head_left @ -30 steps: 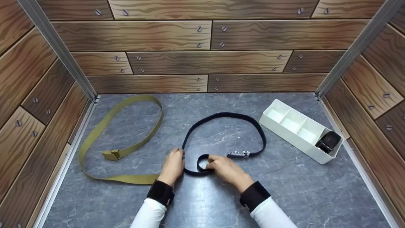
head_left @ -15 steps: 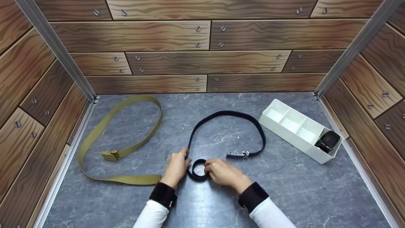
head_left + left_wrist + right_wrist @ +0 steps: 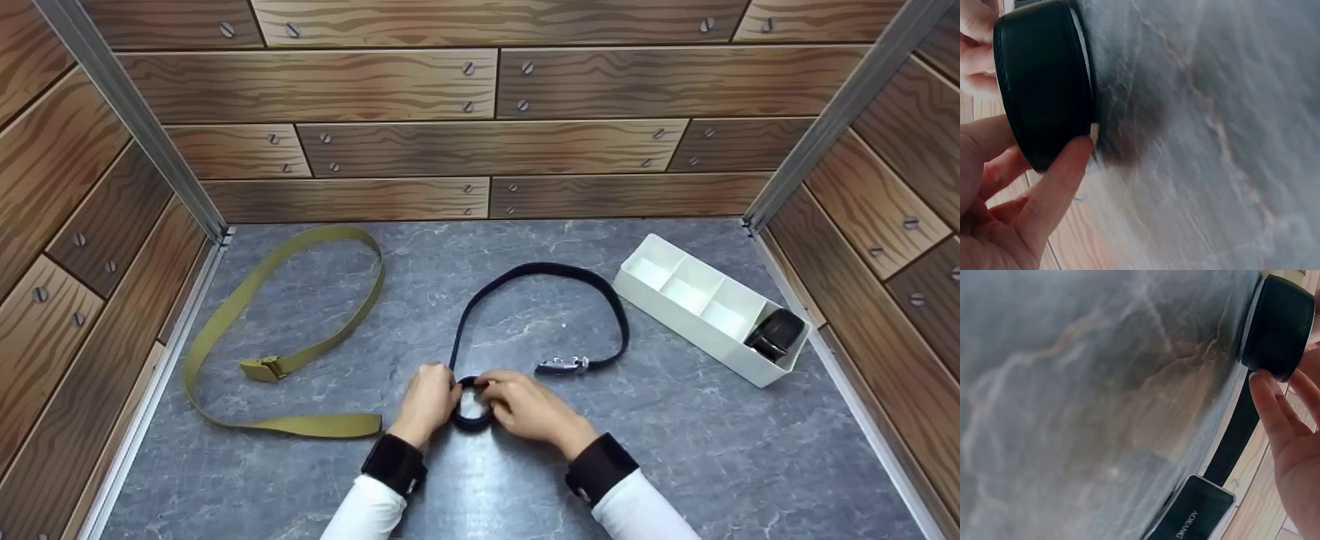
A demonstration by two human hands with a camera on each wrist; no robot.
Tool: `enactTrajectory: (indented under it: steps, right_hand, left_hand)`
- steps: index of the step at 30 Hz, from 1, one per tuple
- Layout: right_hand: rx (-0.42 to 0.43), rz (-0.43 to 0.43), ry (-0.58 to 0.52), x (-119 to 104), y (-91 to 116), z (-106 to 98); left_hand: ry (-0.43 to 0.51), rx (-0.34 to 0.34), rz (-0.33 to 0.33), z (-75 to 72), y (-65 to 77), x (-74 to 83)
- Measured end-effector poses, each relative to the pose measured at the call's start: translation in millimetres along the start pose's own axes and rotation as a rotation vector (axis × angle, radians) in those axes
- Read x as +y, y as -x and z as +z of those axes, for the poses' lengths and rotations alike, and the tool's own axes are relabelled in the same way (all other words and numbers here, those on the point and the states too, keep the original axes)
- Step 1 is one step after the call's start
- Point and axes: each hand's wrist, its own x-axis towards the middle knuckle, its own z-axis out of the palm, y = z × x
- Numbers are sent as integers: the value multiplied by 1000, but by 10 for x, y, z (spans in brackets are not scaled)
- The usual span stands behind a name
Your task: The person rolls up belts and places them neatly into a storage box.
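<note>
A black belt (image 3: 551,268) stands on its edge on the grey surface, its near end wound into a small round coil (image 3: 472,424). From the coil the strap arcs away and round to a silver-edged buckle (image 3: 562,365); lettering shows on the buckle (image 3: 1192,513) in the right wrist view. My left hand (image 3: 427,405) pinches the coil's left side, where the strap runs in. Thumb and fingers of my right hand (image 3: 525,405) grip the right side of the coil. In the left wrist view, the coil's (image 3: 1044,84) smooth outer face sits between the fingers of both hands.
An olive web belt (image 3: 217,330) with a matching buckle (image 3: 261,368) lies in a loose loop at the left. At the right stands a white divided box (image 3: 686,330), with a coiled black belt (image 3: 778,334) in its nearest compartment. Wood-patterned walls (image 3: 480,150) enclose three sides.
The loose curl at the belt's end has become a tighter coil. My left hand has slid right along the strap up to the coil, and the free part is shorter.
</note>
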Motion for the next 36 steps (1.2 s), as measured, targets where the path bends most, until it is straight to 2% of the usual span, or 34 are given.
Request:
enactTrajectory:
  steps: [5,11,15,18,21,25,28,32,36]
  right_hand:
    - [67,144,-166,21,11,10]
    - [60,282,-297,-41,-32,81]
    - [97,344,-245,-92,-83,119]
    - [109,362,-133,-113,-118,132]
    - [95,342,-85,-119,-149,146]
    - [76,291,-59,-113,-190,165]
    - [70,291,-67,-111,-203,169]
    - [125,369,-102,-125,-186,145]
    - [161,441,-188,-161,-160,120]
  left_hand:
    - [16,18,-16,7,-9,11]
    - [47,20,-6,12,-5,1]
    - [82,29,1,25,9,-2]
    - [99,19,-16,35,11,-12]
    - [61,12,-25,50,9,-30]
    - [16,30,12,70,19,-41]
    - [11,40,36,76,23,-28]
    - [9,54,35,88,16,-20]
    - [6,73,37,98,10,-23]
